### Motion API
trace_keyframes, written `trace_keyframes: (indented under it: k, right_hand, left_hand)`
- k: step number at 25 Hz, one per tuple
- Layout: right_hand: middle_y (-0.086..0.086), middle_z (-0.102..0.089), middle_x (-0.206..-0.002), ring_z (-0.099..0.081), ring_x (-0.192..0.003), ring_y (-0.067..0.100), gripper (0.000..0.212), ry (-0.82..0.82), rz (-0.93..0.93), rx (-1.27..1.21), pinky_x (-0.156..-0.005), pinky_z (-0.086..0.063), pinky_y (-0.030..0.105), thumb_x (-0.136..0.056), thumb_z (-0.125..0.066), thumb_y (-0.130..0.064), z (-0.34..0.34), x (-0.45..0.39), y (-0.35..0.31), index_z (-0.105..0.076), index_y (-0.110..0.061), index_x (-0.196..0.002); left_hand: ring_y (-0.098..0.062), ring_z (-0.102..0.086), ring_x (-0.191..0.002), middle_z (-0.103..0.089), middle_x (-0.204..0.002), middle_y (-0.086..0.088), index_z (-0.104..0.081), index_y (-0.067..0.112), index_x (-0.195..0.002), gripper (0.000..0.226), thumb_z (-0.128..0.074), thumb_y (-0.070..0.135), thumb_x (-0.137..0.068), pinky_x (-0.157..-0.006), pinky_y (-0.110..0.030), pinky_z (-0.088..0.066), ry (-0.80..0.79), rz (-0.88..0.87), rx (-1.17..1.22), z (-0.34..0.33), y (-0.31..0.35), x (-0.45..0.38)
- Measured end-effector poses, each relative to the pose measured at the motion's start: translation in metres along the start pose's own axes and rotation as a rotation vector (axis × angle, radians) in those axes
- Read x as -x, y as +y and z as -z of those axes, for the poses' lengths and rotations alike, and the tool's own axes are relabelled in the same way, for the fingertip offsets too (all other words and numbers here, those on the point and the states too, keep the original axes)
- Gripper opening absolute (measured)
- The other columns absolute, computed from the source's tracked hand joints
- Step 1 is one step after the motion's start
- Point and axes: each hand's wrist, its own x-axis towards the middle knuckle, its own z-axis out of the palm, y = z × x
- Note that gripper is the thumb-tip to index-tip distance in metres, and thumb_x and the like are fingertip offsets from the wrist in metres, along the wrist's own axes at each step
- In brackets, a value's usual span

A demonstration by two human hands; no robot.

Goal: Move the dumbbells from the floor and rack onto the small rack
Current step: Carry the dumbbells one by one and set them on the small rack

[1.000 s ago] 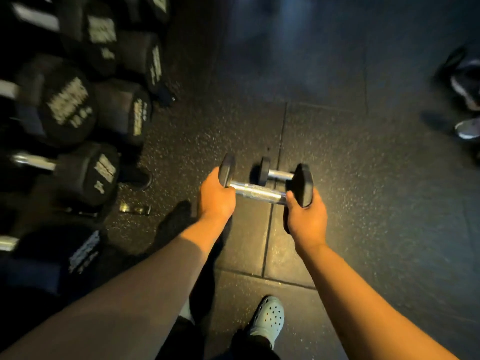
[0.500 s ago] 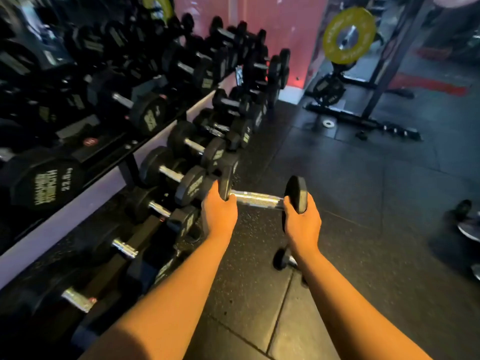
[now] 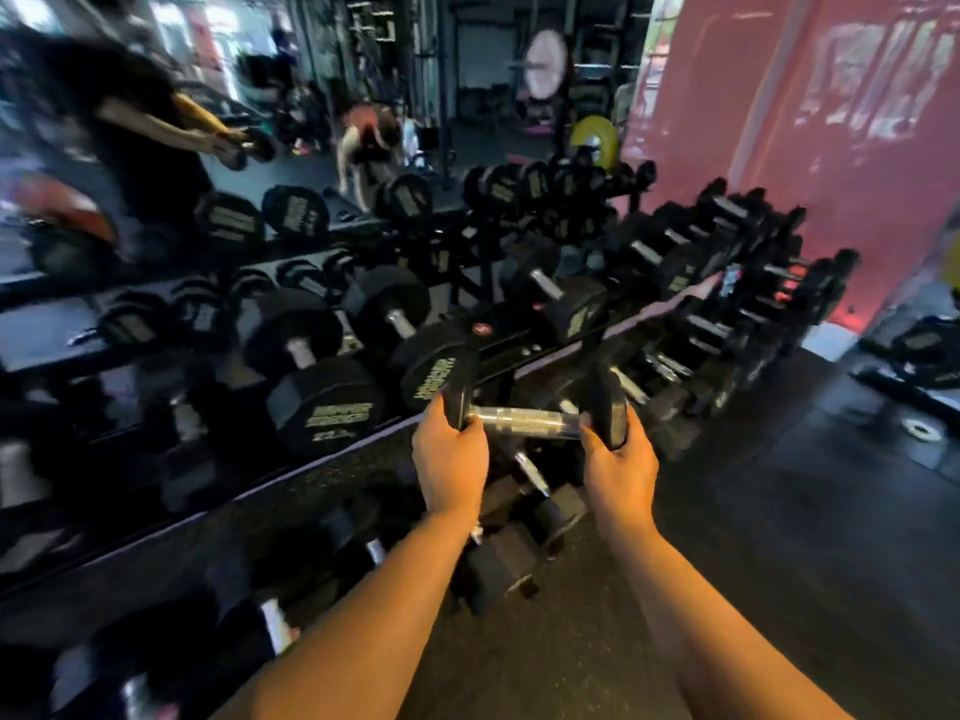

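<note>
Beyond the hands a long rack of heavy dumbbells stands before a mirror and a pink wall; under them lies dark rubber floor. The small dumbbell is carried level in the air, left hand and right hand each closed around one end, probably to keep it balanced

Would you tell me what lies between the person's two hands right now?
In the head view, only the dumbbell's bare metal handle spans between the left hand and right hand; each grips one end.
</note>
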Motion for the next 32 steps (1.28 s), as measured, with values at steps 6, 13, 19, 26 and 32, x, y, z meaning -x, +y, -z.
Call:
trace_keyframes:
  k: [6, 13, 19, 26, 32]
  right_hand:
    - [0.002, -0.073, -0.105, -0.066, -0.104, 0.025, 0.036, -0.251, 0.107, 0.021, -0.096, -0.05, 0.042, -0.09, -0.07, -0.032, -0.198, 0.042, -0.052, -0.066, -0.018, -0.123]
    - [-0.002, -0.069, -0.109, -0.062, -0.104, 0.017, 0.042, -0.64, 0.258, -0.002, -0.087, -0.047, 0.031, -0.094, -0.064, -0.037, -0.41, 0.101, -0.095, -0.061, -0.021, -0.133]
    - [0.001, -0.073, -0.108, -0.066, -0.103, 0.018, 0.038, -0.983, 0.362, -0.121, -0.09, -0.051, 0.033, -0.093, -0.065, -0.034, -0.567, 0.185, -0.128, -0.064, -0.021, -0.128]
    - [0.0, -0.073, -0.109, -0.066, -0.104, 0.016, 0.033, -1.284, 0.475, -0.17, -0.094, -0.051, 0.031, -0.093, -0.066, -0.026, -0.693, 0.319, -0.143, -0.066, -0.019, -0.125]
    - [0.0, -0.072, -0.108, -0.066, -0.103, 0.013, 0.033, -1.45, 0.51, -0.123, -0.088, -0.047, 0.018, -0.093, -0.067, -0.024, -0.808, 0.418, -0.135, -0.067, -0.017, -0.125]
  left_hand:
    - [-0.021, -0.067, -0.095, -0.068, -0.092, 0.007, -0.068, 0.025, -0.118, 0.027, -0.063, 0.015, -0.093, -0.082, -0.035, -0.054, 0.323, 0.011, 0.0, 0.169, -0.016, -0.097]
    - [-0.016, -0.067, -0.085, -0.07, -0.087, 0.006, -0.069, 0.028, -0.108, 0.019, -0.064, 0.017, -0.093, -0.069, -0.027, -0.049, 0.755, 0.062, 0.05, 0.332, -0.05, -0.174]
    - [-0.019, -0.066, -0.084, -0.07, -0.089, 0.001, -0.071, 0.022, -0.104, 0.023, -0.062, 0.016, -0.084, -0.076, -0.032, -0.051, 1.099, 0.141, 0.081, 0.464, -0.073, -0.206]
    - [-0.019, -0.066, -0.088, -0.072, -0.094, 0.0, -0.071, 0.019, -0.112, 0.03, -0.062, 0.01, -0.085, -0.081, -0.025, -0.049, 1.456, 0.217, 0.082, 0.601, -0.124, -0.206]
    - [-0.021, -0.068, -0.098, -0.074, -0.103, -0.002, -0.07, 0.021, -0.118, 0.034, -0.064, 0.013, -0.085, -0.093, -0.045, -0.053, 1.587, 0.287, 0.122, 0.714, -0.196, -0.235]
